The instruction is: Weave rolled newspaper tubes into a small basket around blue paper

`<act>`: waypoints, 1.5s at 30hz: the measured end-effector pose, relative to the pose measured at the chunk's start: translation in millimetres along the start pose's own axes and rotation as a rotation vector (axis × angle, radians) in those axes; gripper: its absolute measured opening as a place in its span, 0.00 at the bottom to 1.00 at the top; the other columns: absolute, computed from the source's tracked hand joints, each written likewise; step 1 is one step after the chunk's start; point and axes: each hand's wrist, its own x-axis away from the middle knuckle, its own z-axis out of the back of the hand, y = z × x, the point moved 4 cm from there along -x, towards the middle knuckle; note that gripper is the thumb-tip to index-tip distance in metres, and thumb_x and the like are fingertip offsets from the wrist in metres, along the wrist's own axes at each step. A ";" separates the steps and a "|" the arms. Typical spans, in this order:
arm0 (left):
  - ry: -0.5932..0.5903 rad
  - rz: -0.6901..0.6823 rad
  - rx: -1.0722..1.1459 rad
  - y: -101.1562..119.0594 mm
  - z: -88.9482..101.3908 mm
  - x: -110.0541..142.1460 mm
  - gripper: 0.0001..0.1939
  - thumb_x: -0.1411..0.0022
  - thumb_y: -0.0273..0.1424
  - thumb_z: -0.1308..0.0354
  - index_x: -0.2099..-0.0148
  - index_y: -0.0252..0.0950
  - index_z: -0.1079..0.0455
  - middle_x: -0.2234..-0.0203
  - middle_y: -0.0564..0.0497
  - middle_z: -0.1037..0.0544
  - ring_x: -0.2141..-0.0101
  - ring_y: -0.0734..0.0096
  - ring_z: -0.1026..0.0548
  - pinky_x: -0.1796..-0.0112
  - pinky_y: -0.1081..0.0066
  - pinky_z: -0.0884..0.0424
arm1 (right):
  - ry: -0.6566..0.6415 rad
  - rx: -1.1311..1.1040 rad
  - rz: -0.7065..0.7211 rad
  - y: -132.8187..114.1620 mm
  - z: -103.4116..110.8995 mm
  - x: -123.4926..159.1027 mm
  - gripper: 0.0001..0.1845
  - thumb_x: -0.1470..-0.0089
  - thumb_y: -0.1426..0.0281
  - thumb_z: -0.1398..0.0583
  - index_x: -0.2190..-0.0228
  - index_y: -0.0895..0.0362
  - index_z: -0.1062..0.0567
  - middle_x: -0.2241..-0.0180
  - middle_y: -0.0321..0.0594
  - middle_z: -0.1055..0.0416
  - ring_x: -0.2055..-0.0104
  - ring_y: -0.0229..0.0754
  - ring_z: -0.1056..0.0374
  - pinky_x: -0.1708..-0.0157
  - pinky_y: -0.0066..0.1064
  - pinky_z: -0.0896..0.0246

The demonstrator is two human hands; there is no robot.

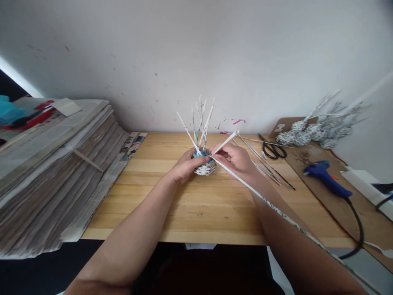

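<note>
A small round basket woven from rolled newspaper [205, 167] is held just over the wooden table, several paper spokes standing up from its rim. My left hand [186, 164] wraps its left side, the thumb lying across the front of the rim. At the right of the rim, my right hand [231, 157] pinches a long rolled paper strip [260, 196]. That strip trails down over my right forearm toward the lower right. One white spoke [225, 142] leans right above my right fingers. Exactly how the fingertips meet the strip is partly hidden.
Tall newspaper stacks [61, 172] stand at the left. Black scissors [273, 150] and loose paper rolls [270, 173] lie right of my hands. A blue glue gun [327, 177] with a cord rests on brown board [310, 164]. Woven paper pieces [307, 132] sit against the wall.
</note>
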 end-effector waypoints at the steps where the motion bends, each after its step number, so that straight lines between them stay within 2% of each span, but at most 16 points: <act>1: 0.001 -0.006 -0.011 0.8 0.0 0.0 0.23 0.55 0.35 0.26 0.58 0.32 0.27 0.69 0.49 0.22 0.69 0.70 0.25 0.64 0.69 0.31 | -0.006 0.002 -0.002 1.6 -0.4 0.2 0.15 0.39 0.54 0.39 0.63 0.53 0.21 0.66 0.39 0.22 0.64 0.44 0.28 0.64 0.33 0.34; 4: 0.037 -0.012 -0.030 1.5 1.4 -0.9 0.24 0.56 0.35 0.26 0.58 0.32 0.27 0.70 0.49 0.22 0.70 0.71 0.26 0.65 0.69 0.31 | 0.018 0.033 -0.004 5.3 -1.4 -0.4 0.14 0.38 0.56 0.39 0.65 0.52 0.21 0.68 0.38 0.23 0.66 0.44 0.28 0.65 0.34 0.35; 10: 0.056 0.000 -0.019 1.0 2.3 -2.5 0.24 0.58 0.34 0.26 0.58 0.31 0.27 0.70 0.49 0.22 0.70 0.70 0.26 0.65 0.69 0.31 | 0.092 0.062 0.048 -0.3 -4.2 -1.6 0.06 0.40 0.64 0.38 0.67 0.52 0.22 0.64 0.40 0.21 0.62 0.45 0.26 0.59 0.37 0.32; 17: 0.109 -0.026 -0.089 2.4 4.3 -2.6 0.24 0.60 0.33 0.27 0.59 0.31 0.27 0.70 0.50 0.22 0.70 0.71 0.26 0.63 0.69 0.31 | 0.103 0.111 0.046 0.7 -6.3 -0.4 0.06 0.39 0.67 0.39 0.65 0.53 0.22 0.68 0.38 0.21 0.68 0.41 0.27 0.67 0.32 0.35; 21: 0.137 -0.013 -0.105 2.8 5.4 -3.2 0.25 0.60 0.33 0.27 0.58 0.32 0.27 0.69 0.49 0.22 0.69 0.70 0.25 0.63 0.68 0.30 | 0.132 0.150 0.123 3.0 -7.3 -1.1 0.05 0.40 0.69 0.39 0.66 0.54 0.22 0.65 0.40 0.19 0.65 0.42 0.25 0.64 0.32 0.34; 23: 0.158 -0.018 -0.137 4.7 5.8 -2.7 0.25 0.60 0.33 0.27 0.58 0.32 0.27 0.69 0.49 0.22 0.69 0.70 0.25 0.63 0.68 0.30 | 0.126 0.161 0.148 2.6 -8.4 -1.2 0.05 0.40 0.69 0.39 0.67 0.54 0.22 0.67 0.39 0.20 0.66 0.41 0.26 0.64 0.32 0.35; 26: 0.168 -0.034 -0.192 7.5 5.2 -1.6 0.23 0.59 0.33 0.28 0.59 0.32 0.27 0.69 0.49 0.22 0.69 0.70 0.26 0.63 0.68 0.30 | 0.113 0.174 0.111 4.0 -9.4 -0.8 0.06 0.39 0.69 0.39 0.67 0.54 0.22 0.70 0.38 0.22 0.69 0.40 0.28 0.67 0.31 0.37; 31: 0.205 -0.061 -0.233 8.1 6.4 -1.1 0.23 0.59 0.33 0.28 0.59 0.32 0.27 0.68 0.49 0.23 0.69 0.71 0.26 0.63 0.68 0.30 | 0.099 0.201 0.086 6.2 -10.0 0.2 0.07 0.38 0.69 0.41 0.66 0.54 0.23 0.69 0.39 0.23 0.66 0.41 0.28 0.67 0.30 0.39; 39: 0.089 -0.064 -0.227 7.1 -0.9 0.5 0.25 0.59 0.32 0.27 0.58 0.32 0.27 0.68 0.50 0.22 0.69 0.72 0.27 0.63 0.69 0.31 | 0.109 0.158 0.016 13.4 -13.3 -0.6 0.02 0.41 0.69 0.40 0.66 0.54 0.26 0.74 0.36 0.25 0.75 0.39 0.32 0.72 0.31 0.40; 45: 0.019 -0.042 -0.137 -1.4 -2.6 0.1 0.31 0.62 0.30 0.24 0.54 0.32 0.28 0.67 0.51 0.22 0.68 0.72 0.26 0.62 0.69 0.30 | 0.167 0.077 -0.105 22.2 -16.9 -2.4 0.03 0.46 0.68 0.38 0.68 0.53 0.28 0.78 0.32 0.28 0.77 0.37 0.35 0.74 0.30 0.43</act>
